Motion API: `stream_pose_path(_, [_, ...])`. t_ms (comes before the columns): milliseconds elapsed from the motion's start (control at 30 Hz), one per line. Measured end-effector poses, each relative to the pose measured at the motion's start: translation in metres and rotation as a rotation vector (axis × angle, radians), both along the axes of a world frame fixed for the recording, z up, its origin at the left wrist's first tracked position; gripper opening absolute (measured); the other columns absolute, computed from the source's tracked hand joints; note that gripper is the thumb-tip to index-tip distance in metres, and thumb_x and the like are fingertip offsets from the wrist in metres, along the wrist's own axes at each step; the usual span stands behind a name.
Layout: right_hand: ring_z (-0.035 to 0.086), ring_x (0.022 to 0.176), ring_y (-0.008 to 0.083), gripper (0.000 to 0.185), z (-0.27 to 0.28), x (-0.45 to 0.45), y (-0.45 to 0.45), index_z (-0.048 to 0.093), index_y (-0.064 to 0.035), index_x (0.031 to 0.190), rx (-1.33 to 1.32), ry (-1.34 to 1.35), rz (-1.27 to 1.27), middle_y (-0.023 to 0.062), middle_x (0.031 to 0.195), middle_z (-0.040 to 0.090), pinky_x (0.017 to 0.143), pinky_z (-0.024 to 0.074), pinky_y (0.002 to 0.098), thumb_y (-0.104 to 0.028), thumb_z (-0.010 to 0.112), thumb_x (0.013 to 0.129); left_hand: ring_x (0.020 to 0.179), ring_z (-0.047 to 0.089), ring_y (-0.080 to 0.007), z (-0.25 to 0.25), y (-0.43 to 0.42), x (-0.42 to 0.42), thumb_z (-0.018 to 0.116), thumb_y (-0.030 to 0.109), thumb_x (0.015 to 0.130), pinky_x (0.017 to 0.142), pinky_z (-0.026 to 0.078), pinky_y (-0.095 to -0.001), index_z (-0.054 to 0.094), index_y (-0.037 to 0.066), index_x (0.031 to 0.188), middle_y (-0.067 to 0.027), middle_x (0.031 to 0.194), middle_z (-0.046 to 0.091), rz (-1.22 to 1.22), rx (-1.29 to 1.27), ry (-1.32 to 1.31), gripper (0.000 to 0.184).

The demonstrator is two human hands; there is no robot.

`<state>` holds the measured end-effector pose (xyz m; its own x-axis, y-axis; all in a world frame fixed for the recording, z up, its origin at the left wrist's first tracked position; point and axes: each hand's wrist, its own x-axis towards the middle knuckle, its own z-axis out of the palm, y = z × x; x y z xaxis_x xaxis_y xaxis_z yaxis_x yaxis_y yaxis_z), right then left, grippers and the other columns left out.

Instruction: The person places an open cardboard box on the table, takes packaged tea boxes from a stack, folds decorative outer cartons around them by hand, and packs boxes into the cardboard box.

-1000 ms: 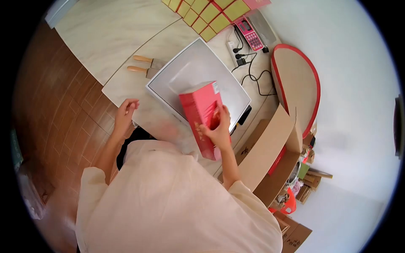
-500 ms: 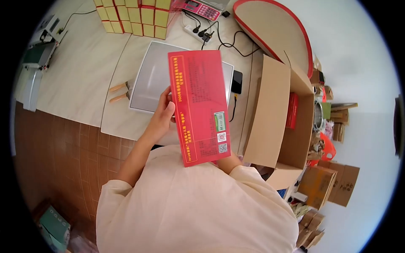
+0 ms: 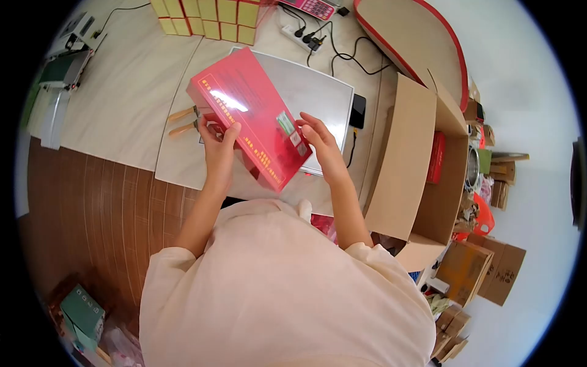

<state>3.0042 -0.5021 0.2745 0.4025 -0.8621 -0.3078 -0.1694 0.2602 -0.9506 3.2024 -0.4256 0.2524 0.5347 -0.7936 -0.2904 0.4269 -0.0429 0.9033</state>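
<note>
My left hand (image 3: pixel 219 144) grips the long left side of a red box (image 3: pixel 249 116) with yellow lettering, its thumb on the printed face. The box is held tilted above the table, its top end pointing up and left. At the right edge of the box, close to its green and white labels, is my right hand (image 3: pixel 322 139), fingers spread and loosely curved. Beneath the box lies a grey panel with a white frame (image 3: pixel 318 92), partly covered. Two wooden-handled scrapers (image 3: pixel 182 129) lie left of the panel, their blades mostly hidden.
Stacked yellow and red boxes (image 3: pixel 211 18) stand at the back. A power strip (image 3: pixel 299 38) with black cables and a phone (image 3: pixel 358 111) lie right of them. An open cardboard box (image 3: pixel 400 165) holding a red box (image 3: pixel 436 158) is at the right; a machine (image 3: pixel 64 67) is far left.
The red box first came across into my left hand, showing its printed face. Since then it has tilted to the left, and my right hand has come out from behind it, fingers apart.
</note>
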Motion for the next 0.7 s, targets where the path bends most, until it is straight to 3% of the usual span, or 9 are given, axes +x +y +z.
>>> stream_pose_path(100, [0.047, 0.116, 0.0205, 0.052, -0.008, 0.010, 0.002, 0.044, -0.0044, 0.133, -0.184, 0.087, 0.023, 0.0126, 0.127, 0.052, 0.102, 0.0337, 0.0344, -0.036, 0.051, 0.093, 0.105, 0.046, -0.0143, -0.001, -0.001, 0.008, 0.062, 0.023, 0.085, 0.087, 0.042, -0.0325, 0.020, 0.008, 0.136, -0.0054, 0.118, 0.041, 0.104, -0.018, -0.045, 0.067])
stream_pose_path(133, [0.043, 0.121, 0.0265, 0.055, -0.013, 0.010, -0.002, 0.041, -0.0039, 0.135, -0.164, 0.069, 0.009, 0.0157, 0.133, 0.045, 0.101, 0.0336, 0.0383, -0.036, 0.054, 0.092, 0.104, 0.045, -0.0144, 0.000, -0.002, 0.011, 0.061, 0.021, 0.085, 0.086, 0.042, -0.0324, 0.021, 0.008, 0.135, -0.0049, 0.117, 0.040, 0.140, -0.034, -0.023, 0.066])
stream_pose_path(167, [0.043, 0.121, 0.0265, 0.055, -0.015, 0.011, -0.005, 0.041, -0.0039, 0.135, -0.172, 0.066, 0.026, 0.0157, 0.133, 0.045, 0.101, 0.0336, 0.0383, -0.036, 0.054, 0.092, 0.104, 0.045, -0.0144, 0.001, -0.003, 0.013, 0.061, 0.021, 0.085, 0.086, 0.042, -0.0324, 0.021, 0.008, 0.135, -0.0049, 0.117, 0.040, 0.158, -0.042, -0.025, 0.066])
stream_pose_path(233, [0.038, 0.125, 0.0298, 0.062, -0.007, 0.020, -0.005, 0.037, -0.0033, 0.137, -0.474, 0.264, 0.014, 0.0173, 0.136, 0.041, 0.103, 0.0306, 0.0406, -0.036, 0.059, 0.088, 0.110, 0.042, -0.0159, 0.004, -0.001, 0.015, 0.064, 0.019, 0.083, 0.089, 0.042, -0.0303, 0.014, 0.004, 0.139, -0.0100, 0.121, 0.039, 0.182, -0.106, 0.063, 0.077])
stream_pose_path(267, [0.033, 0.127, 0.0357, 0.082, 0.001, 0.021, -0.003, 0.030, -0.0036, 0.140, -0.570, 0.373, 0.105, 0.0230, 0.137, 0.036, 0.104, 0.0269, 0.0460, -0.041, 0.069, 0.078, 0.110, 0.042, -0.0159, 0.004, -0.001, 0.016, 0.064, 0.019, 0.083, 0.089, 0.042, -0.0303, 0.014, 0.004, 0.139, -0.0100, 0.121, 0.039, 0.203, -0.113, 0.059, 0.077])
stream_pose_path(300, [0.033, 0.127, 0.0357, 0.082, 0.009, 0.026, 0.000, 0.030, -0.0036, 0.140, -0.578, 0.365, 0.122, 0.0230, 0.137, 0.036, 0.104, 0.0269, 0.0460, -0.041, 0.069, 0.078, 0.112, 0.041, -0.0168, 0.003, -0.001, 0.014, 0.064, 0.018, 0.083, 0.091, 0.041, -0.0310, 0.013, 0.004, 0.139, -0.0106, 0.122, 0.038, 0.211, -0.119, 0.061, 0.078])
stream_pose_path(367, [0.031, 0.125, 0.0424, 0.107, 0.015, 0.037, 0.005, 0.025, -0.0054, 0.142, -0.834, 0.498, 0.338, 0.0283, 0.138, 0.030, 0.104, 0.0244, 0.0516, -0.050, 0.078, 0.061, 0.115, 0.039, -0.0176, -0.003, -0.002, 0.007, 0.064, 0.016, 0.082, 0.092, 0.040, -0.0316, 0.012, 0.004, 0.139, -0.0113, 0.123, 0.037, 0.222, -0.127, 0.062, 0.078])
stream_pose_path(467, [0.027, 0.127, 0.0450, 0.120, 0.014, 0.053, 0.006, 0.021, -0.0084, 0.144, -0.891, 0.612, 0.358, 0.0295, 0.141, 0.021, 0.104, 0.0264, 0.0509, -0.048, 0.083, 0.050, 0.119, 0.038, -0.0222, -0.007, -0.005, -0.008, 0.065, 0.011, 0.080, 0.099, 0.035, -0.0347, 0.008, 0.004, 0.140, -0.0139, 0.128, 0.033, 0.197, -0.136, -0.024, 0.083])
stream_pose_path(700, [0.028, 0.123, 0.0458, 0.112, -0.005, 0.051, -0.022, 0.028, -0.0092, 0.142, -0.733, 0.437, 0.306, 0.0298, 0.136, 0.025, 0.101, 0.0264, 0.0528, -0.041, 0.082, 0.049, 0.123, 0.035, -0.0242, -0.013, -0.018, -0.025, 0.067, 0.013, 0.080, 0.103, 0.032, -0.0358, 0.003, 0.000, 0.139, -0.0168, 0.134, 0.028, 0.020, -0.117, 0.011, 0.087])
